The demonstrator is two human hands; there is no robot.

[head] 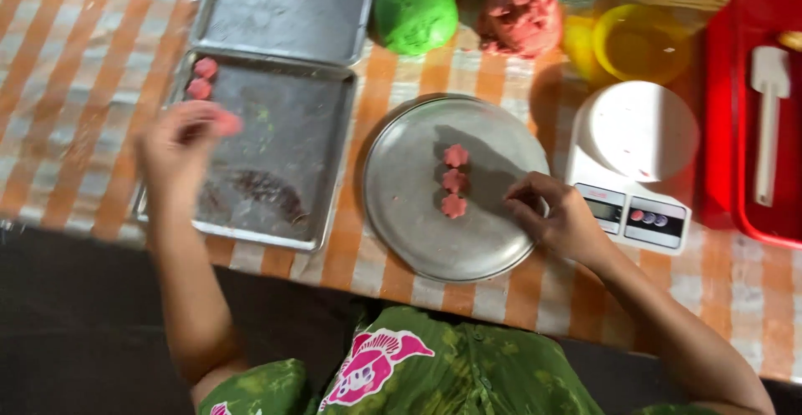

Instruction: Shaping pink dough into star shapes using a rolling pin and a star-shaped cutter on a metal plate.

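Two pink dough pieces (201,78) sit at the far left corner of the rectangular metal tray (317,173) on the orange-and-white checked tablecloth (67,89). Your left hand (180,143) hovers over that tray, blurred, its fingertips pinched around a small pink dough piece (227,122) just below those two. A second metal tray (288,5) lies beyond it. To the right, a round metal plate (401,214) holds three pink flower-shaped dough pieces (454,181) in a short column near its middle. Your right hand (555,214) rests on the plate's right edge, fingers curled loosely inward, near the flowers but apart from them; you cannot tell whether they hold anything. Behind the plate lie a green dough ball (415,12) and a pink dough lump (522,15). Further right stand a yellow bowl (639,43), a white kitchen scale (635,156) just beside your right hand, and a red tray (752,114) carrying a white spatula (769,114).
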